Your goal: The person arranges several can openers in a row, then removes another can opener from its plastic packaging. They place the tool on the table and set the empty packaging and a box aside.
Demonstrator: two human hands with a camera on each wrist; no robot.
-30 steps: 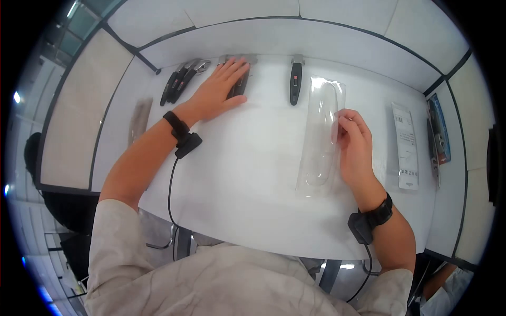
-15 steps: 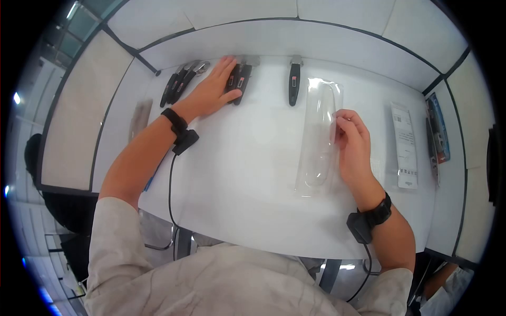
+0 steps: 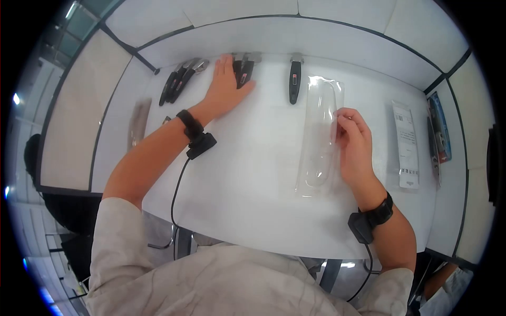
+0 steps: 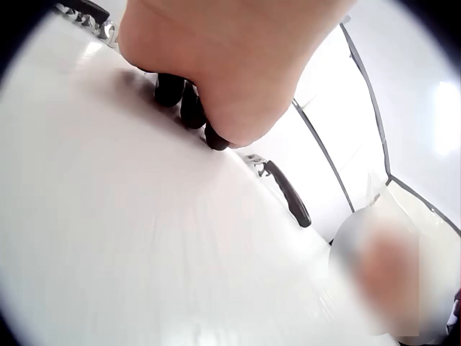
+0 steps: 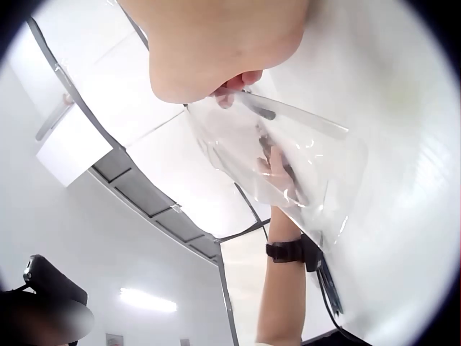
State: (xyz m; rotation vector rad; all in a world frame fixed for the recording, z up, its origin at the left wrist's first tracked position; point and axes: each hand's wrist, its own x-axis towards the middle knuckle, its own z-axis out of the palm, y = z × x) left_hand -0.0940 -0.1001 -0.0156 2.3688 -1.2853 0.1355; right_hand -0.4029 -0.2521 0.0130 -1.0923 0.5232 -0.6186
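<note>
We saw the left hand (image 3: 223, 96) across the black tools (image 3: 246, 77), fingers straight, thumb apart — seemingly keeping them together at the counter's (image 3: 253, 163) back. The right hand (image 3: 356, 150) pinched the clear pack (image 3: 317, 137) between the hands — its edge apparently steadied.

White table (image 3: 253, 174), black-handled tools (image 3: 244, 73), clear plastic packaging (image 3: 319, 137)

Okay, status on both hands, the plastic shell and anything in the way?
Left hand open over black-handled tools. Right hand pinching clear plastic shell by its right edge. Lone tool lies between that group and the shell.
</note>
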